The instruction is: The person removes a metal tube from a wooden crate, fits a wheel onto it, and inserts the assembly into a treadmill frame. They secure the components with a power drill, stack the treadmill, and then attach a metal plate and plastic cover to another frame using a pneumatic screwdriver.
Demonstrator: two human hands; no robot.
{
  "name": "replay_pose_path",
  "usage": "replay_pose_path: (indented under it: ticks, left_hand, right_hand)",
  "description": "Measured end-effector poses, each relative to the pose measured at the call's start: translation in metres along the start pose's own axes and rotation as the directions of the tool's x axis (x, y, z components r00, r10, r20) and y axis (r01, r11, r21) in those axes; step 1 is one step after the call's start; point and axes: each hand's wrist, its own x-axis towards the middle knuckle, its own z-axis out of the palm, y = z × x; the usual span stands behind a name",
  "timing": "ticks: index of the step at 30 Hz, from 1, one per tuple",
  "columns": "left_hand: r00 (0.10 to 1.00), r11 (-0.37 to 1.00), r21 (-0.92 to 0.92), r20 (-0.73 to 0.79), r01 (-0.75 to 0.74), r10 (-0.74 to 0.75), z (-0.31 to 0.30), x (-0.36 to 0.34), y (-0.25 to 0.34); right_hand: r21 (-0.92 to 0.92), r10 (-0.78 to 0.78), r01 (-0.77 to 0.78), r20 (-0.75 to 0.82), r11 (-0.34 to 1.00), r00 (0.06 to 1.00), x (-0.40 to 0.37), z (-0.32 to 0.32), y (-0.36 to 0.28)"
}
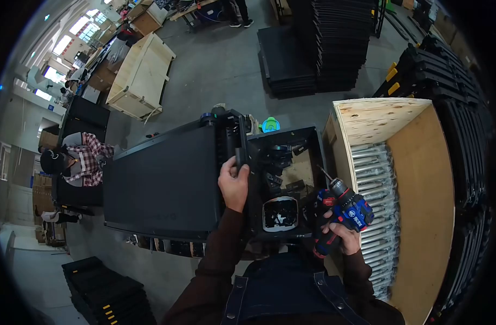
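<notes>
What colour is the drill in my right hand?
The drill is mostly blue and black with red accents, best seen in the head view.

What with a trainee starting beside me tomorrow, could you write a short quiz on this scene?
1. Which hand holds the blue drill? A) left B) right
2. True or false: the silvery bars lie inside the wooden crate.
3. Fill in the blank: the small container with a light rim sits inside a larger black ____.

Key: 1. B, the right hand; 2. true; 3. bin.
</notes>
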Motion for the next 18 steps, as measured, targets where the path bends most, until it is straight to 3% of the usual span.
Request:
replay_pose_path:
  ticks: [1, 2, 3, 5, 7, 9, 14, 16, 17, 18]
  left_hand:
    - [0.994, 0.998, 0.058, -0.103, -0.021, 0.027, -0.006, 0.011, -0.011]
    - [0.989, 0.995, 0.074, -0.136, 0.068, -0.057, -0.007, 0.02, -0.011]
    - [0.989, 0.996, 0.067, -0.137, 0.062, -0.052, -0.002, 0.029, -0.018]
    - [0.976, 0.961, 0.262, -0.168, -0.088, 0.135, 0.015, 0.049, -0.039]
    - [0.974, 0.971, 0.235, -0.208, -0.035, 0.085, 0.033, 0.063, -0.023]
    - [0.961, 0.865, 0.482, -0.143, -0.141, 0.237, 0.046, 0.076, -0.014]
    - [0.952, 0.856, 0.507, -0.202, -0.099, 0.23, 0.043, 0.099, -0.024]
    - [0.98, 0.94, 0.339, -0.193, 0.03, 0.038, 0.032, 0.105, -0.054]
    - [0.99, 0.984, 0.17, -0.135, 0.061, -0.038, 0.036, 0.099, -0.056]
    - [0.991, 0.983, 0.169, -0.131, 0.064, -0.042, 0.038, 0.093, -0.058]
  right_hand:
    - [0.005, 0.012, -0.012, 0.009, 1.0, 1.0, 0.003, 0.005, -0.001]
    - [0.009, 0.023, -0.023, 0.017, 1.0, 1.0, 0.005, 0.01, -0.002]
    - [0.004, 0.015, -0.015, 0.02, 1.0, 1.0, 0.006, 0.014, -0.002]
    - [0.041, 0.025, -0.026, 0.028, 0.999, 0.999, 0.008, 0.021, 0.002]
    - [0.029, 0.022, -0.022, 0.022, 0.999, 1.0, 0.008, 0.027, 0.004]
    - [0.024, 0.024, -0.025, 0.021, 0.999, 0.999, 0.008, 0.03, 0.009]
    - [-0.016, 0.029, -0.03, -0.046, 0.999, 0.999, 0.0, 0.028, 0.011]
    - [-0.029, 0.035, -0.037, -0.083, 0.999, 0.996, -0.006, 0.023, 0.016]
    - [-0.059, 0.045, -0.051, -0.1, 0.997, 0.994, -0.006, 0.019, 0.017]
    - [-0.088, 0.056, -0.067, -0.119, 0.994, 0.991, -0.007, 0.017, 0.02]
